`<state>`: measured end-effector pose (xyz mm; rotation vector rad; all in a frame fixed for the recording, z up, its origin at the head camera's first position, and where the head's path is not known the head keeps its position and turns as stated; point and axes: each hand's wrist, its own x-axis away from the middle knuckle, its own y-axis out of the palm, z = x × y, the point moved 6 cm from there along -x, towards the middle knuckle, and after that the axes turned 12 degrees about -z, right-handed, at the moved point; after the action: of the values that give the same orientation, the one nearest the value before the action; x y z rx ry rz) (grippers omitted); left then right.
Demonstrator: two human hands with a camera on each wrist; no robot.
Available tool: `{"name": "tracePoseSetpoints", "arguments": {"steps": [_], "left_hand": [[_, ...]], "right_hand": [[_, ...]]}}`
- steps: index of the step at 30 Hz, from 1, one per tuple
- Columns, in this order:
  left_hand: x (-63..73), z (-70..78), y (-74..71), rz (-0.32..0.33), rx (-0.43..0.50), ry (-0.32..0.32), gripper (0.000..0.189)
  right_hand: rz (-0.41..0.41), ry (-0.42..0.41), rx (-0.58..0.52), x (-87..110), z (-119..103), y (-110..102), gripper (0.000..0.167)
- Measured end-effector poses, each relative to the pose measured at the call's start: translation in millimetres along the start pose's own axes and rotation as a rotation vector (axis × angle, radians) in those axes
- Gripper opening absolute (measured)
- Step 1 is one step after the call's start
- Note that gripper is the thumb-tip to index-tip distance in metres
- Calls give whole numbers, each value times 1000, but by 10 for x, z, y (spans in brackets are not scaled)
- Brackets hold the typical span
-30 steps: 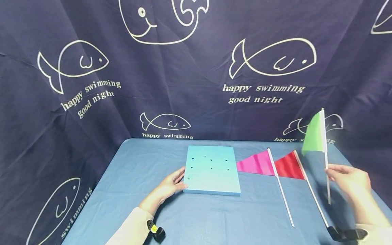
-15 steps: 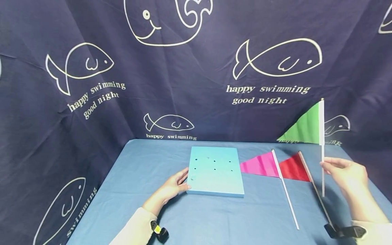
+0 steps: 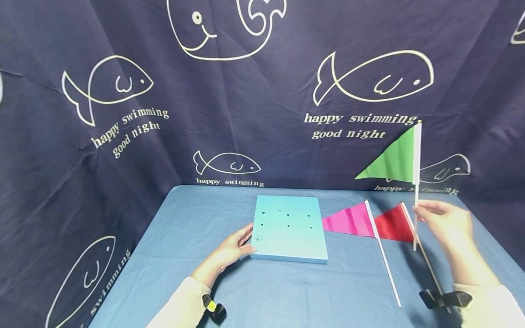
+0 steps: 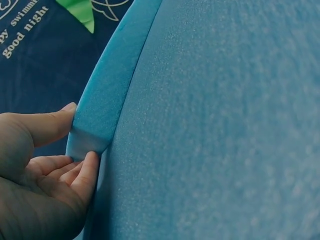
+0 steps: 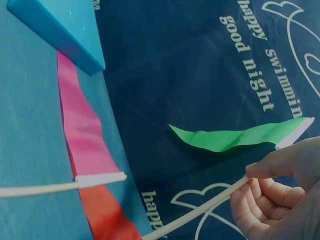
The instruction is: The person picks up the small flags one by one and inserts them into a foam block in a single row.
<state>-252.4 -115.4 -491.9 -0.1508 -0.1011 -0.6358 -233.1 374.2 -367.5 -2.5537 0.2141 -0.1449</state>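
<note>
Head view: a green pennant flag is held near upright by the right hand, its slim white pole pinched below the cloth. The light-blue holed block is located to the pole's left, well apart; between them, the pink pennant flag and red pennant flag are laid on the blue tabletop. The block is nearer to the left hand, by which its left side is held.

Left wrist view: a block corner is gripped between thumb and fingers.

Right wrist view: the pole is grasped by thumb and fingertips and slanted toward the red cloth.
</note>
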Motion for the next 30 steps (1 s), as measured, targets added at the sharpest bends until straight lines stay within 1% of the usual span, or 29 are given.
{"name": "tracePoseSetpoints", "arguments": {"steps": [1,6,7,8,12,15,20,26,30], "left_hand": [[1,0,-2,0,2,1,75],[8,-7,-7,-2,8,0,75],[8,-11,-8,-2,6,-2,75],[9,-13,-9,-1,5,-2,75],[8,-16,-11,6,3,-9,75],[10,-11,-9,6,-1,-15,75],[13,3,-8,8,1,-17,76],[11,18,-7,5,11,-9,75],[13,8,-6,8,6,-11,75]], "right_hand": [[5,-4,11,-7,-30,15,18],[28,-40,41,-43,-160,92,7],[35,-47,44,-50,-184,108,7],[43,-55,60,-56,-209,125,9],[62,-69,118,-71,-302,205,36],[67,-65,123,-77,-353,274,43],[77,-92,109,-94,-435,384,40],[48,-144,71,-122,-522,548,35],[34,-158,43,-135,-566,646,33]]}}
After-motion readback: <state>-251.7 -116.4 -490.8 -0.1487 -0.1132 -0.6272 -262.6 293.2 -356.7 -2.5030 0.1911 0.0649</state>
